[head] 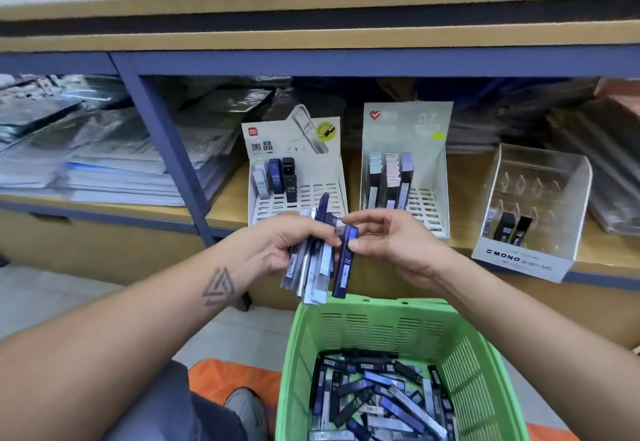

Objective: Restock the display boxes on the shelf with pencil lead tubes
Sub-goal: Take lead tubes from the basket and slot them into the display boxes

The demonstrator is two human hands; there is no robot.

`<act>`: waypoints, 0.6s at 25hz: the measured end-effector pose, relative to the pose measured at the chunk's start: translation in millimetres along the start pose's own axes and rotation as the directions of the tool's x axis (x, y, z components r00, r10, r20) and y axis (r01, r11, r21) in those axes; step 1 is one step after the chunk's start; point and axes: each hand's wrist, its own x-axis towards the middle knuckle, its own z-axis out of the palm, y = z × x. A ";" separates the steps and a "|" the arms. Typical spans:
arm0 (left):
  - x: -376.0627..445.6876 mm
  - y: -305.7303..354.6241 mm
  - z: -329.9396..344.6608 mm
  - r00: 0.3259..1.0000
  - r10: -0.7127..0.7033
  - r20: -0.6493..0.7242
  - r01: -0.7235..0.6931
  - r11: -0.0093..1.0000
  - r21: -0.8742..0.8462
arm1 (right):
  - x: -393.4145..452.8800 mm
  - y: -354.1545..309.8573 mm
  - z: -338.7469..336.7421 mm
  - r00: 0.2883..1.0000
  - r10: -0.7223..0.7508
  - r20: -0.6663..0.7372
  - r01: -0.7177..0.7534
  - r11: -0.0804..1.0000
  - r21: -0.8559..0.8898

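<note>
Mid-frame, left hand [277,246] clutches a bundle [311,267]; right hand [391,243] pinches one blue tube [344,264], best slotted upright into the left box [298,177].

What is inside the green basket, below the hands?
The green basket holds a loose pile of pencil lead tubes in dark blue, black and pale grey, lying crossed over one another. The pile hides the basket floor and any tubes underneath.
</note>
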 end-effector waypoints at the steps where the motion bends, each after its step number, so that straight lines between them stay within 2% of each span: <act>1: -2.0 3.8 -5.5 1.000 0.011 -0.012 -0.011 1.000 -0.024 | 5.3 -4.0 4.1 1.000 -0.015 -0.003 0.015 1.000 -0.016; 9: -14.0 12.6 -35.7 0.993 0.049 -0.107 -0.064 0.987 -0.145 | 57.2 -43.7 35.7 0.978 -0.143 -0.154 0.101 0.962 -0.253; 15: -18.7 29.1 -63.9 0.982 0.072 -0.177 -0.099 0.984 -0.147 | 94.9 -61.2 60.6 0.955 -0.275 -0.109 0.202 0.876 -0.439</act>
